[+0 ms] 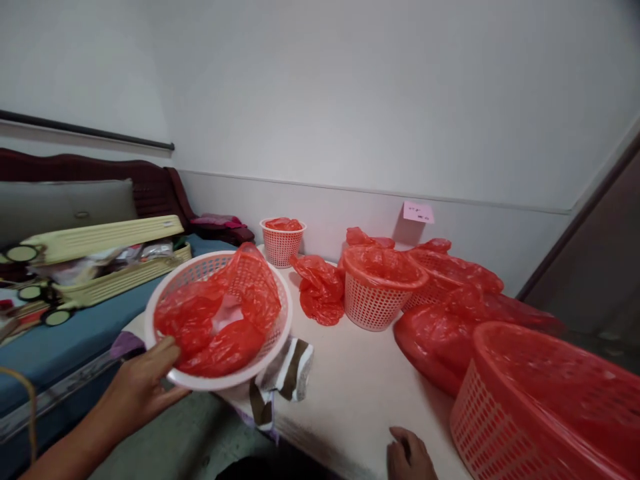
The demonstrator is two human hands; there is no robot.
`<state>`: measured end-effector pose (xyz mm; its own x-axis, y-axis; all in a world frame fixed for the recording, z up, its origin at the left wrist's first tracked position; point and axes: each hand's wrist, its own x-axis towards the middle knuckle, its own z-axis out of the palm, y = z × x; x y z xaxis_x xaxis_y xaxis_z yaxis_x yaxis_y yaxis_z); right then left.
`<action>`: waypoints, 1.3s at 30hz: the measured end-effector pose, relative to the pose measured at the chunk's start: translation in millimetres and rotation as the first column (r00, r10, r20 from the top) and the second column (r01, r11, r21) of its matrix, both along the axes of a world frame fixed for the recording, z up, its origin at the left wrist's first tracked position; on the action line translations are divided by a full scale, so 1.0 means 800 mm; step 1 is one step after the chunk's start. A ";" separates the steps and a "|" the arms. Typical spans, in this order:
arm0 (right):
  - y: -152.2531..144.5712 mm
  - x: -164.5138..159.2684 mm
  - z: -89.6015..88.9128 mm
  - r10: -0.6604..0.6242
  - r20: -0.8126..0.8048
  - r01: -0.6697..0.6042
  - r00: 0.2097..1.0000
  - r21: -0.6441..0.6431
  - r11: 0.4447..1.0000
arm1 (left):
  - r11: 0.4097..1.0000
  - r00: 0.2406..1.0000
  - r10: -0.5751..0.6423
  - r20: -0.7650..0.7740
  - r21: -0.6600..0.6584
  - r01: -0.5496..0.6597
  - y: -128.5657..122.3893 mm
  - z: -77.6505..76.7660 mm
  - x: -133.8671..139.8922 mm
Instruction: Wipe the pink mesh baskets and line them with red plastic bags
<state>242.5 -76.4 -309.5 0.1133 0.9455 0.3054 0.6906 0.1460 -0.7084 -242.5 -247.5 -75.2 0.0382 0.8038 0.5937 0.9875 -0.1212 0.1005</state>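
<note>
My left hand point(150, 375) grips the near left rim of a round white plastic basket point(285, 333), held tilted toward me at the table's left edge. A loose red plastic bag point(220, 350) lies inside it, with something pale showing at the middle. My right hand point(411, 456) is low at the table's near edge, only partly in view. Its fingers are loosely bent and apart, and nothing shows in them. Nearest to it stands a large basket point(493, 420) lined with red plastic. Brown, white and grey striped cloth point(293, 373) lies under the held basket.
On the white table point(345, 387) are a small lined basket point(281, 247), a crumpled red bag point(323, 293), a medium lined basket point(370, 303) and a bulging red bag point(440, 333). A pink note point(419, 212) is at the wall. An open yellow suitcase point(110, 237) lies on the bed.
</note>
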 end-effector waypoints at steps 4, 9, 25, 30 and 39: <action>-0.019 -0.074 0.082 0.145 -0.342 -0.155 0.929 -0.002 0.988 | 0.993 0.985 -0.088 -0.145 0.060 0.097 -0.006 -0.004 0.032; -0.061 -0.169 0.217 0.524 -0.279 -0.470 0.805 0.241 0.849 | 0.994 0.958 -0.086 -0.273 0.036 0.100 -0.014 -0.019 0.050; -0.041 -0.282 0.234 0.773 0.198 -0.790 0.603 0.012 0.613 | 0.985 0.884 -0.120 -0.452 0.056 0.163 -0.027 -0.028 0.060; -0.036 -0.290 0.263 0.728 -0.076 -0.682 0.681 0.295 0.669 | 0.991 0.886 -0.110 -0.450 0.020 0.133 -0.026 -0.029 0.065; -0.031 -0.326 0.305 0.850 0.122 -0.859 0.512 0.081 0.506 | 0.980 0.864 -0.172 -0.473 0.007 0.198 -0.020 -0.045 0.074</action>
